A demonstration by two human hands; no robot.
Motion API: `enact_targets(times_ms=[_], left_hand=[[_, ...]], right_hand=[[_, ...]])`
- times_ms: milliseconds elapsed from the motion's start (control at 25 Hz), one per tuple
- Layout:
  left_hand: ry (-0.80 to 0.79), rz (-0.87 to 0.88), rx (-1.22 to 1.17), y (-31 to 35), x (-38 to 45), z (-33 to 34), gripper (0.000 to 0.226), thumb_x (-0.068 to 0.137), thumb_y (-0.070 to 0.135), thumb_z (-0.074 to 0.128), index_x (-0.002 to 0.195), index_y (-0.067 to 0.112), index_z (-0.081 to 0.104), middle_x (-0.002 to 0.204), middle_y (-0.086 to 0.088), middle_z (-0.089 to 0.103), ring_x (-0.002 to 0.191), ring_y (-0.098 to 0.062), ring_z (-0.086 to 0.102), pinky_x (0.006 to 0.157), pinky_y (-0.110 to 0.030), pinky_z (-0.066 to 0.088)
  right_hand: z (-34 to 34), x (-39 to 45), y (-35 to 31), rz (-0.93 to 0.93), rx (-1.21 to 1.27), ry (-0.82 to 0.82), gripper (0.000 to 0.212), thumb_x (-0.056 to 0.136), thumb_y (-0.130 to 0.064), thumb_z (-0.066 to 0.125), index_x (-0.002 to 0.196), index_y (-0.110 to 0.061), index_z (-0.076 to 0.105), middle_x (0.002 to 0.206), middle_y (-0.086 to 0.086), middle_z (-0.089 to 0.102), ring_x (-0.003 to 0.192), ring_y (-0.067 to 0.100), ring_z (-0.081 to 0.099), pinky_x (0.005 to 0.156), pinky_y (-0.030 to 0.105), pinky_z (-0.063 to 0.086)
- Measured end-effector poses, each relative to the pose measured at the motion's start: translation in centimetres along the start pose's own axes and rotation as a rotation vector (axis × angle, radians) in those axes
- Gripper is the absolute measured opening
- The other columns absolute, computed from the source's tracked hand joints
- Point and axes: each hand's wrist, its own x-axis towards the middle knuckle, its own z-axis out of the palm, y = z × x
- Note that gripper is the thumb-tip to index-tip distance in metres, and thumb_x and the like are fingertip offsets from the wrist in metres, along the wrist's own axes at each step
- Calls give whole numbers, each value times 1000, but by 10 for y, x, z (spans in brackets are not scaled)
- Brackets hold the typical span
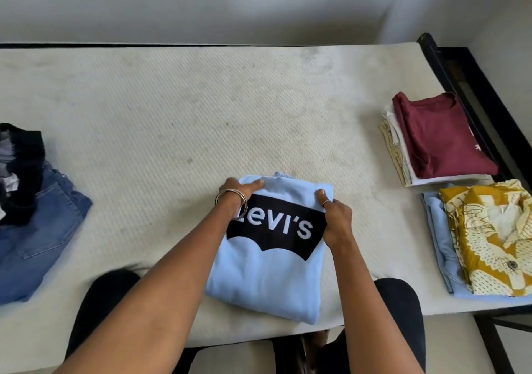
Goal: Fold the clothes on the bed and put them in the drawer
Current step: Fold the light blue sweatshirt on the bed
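at the far left, a heap of unfolded clothes (20, 172), dark pieces bunched on top of blue jeans (43, 229), lying loose on the mattress (172, 100), likely kept apart there as the pile not yet folded; toward the middle, near the front edge, a pale blue sweatshirt (267, 273) already folded into a neat block with its black printed logo facing up; on its far left corner, the left hand (240, 193), bangles at the wrist, fingers curled over the edge with the thumb laid on top, gripping the cloth; on its far right corner, the right hand (335, 218), ring on one finger, thumb on top and fingers tucked under the edge, pinching the cloth the same way, both holds seemingly set either to fold the top down once more or to lift the block in one piece without spilling the folds, hard to say which; farther right, two finished stacks set side by side near the dark bed frame (466, 85), a maroon shirt (437, 140) topping pale layers at the back, a yellow patterned shirt (489, 238) on a light blue garment (440, 247) in front, probably grouped for carrying; no drawer in view, so that step judged not yet begun
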Motion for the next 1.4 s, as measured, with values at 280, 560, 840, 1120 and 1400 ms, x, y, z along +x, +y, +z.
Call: enact_targets(times_ms=[280,560,840,1120,1400], left_hand=[[83,141,56,4,23,5,37,95,36,51,88,3,67,87,-12,66,83,-30,60,73,-32,44],[143,237,298,18,17,6,52,87,59,53,72,9,57,80,-13,64,72,-28,59,61,-31,41],[-22,43,116,30,37,1,40,79,37,74,94,3,60,89,-10,66,76,-25,64,74,-33,54],[198,267,-95,21,37,17,25,87,28,64,70,12,57,63,0,50,59,-15,43,62,-25,38],[-76,204,-192,-28,14,7,63,82,67,47,126,23,53,119,-4,64,104,-23,63,94,-46,51]], right_hand=[[-1,17,12,14,-36,169,37,99,-33,54,70,-12,46,74,1,46,70,19,45,61,30,41],[8,31,-6,-108,-314,277,29,91,-41,66,88,-14,56,84,-1,50,76,17,48,73,33,40],[-9,40,-7,-100,57,195,11,89,-4,67,96,-11,72,102,1,70,106,19,64,97,33,52],[-6,37,8,-324,-16,392,16,90,-9,67,104,-16,73,82,-3,59,83,10,59,82,24,50],[-10,10,41,-63,-434,301,75,92,-70,38,142,-15,40,145,13,40,135,35,36,106,52,35]])
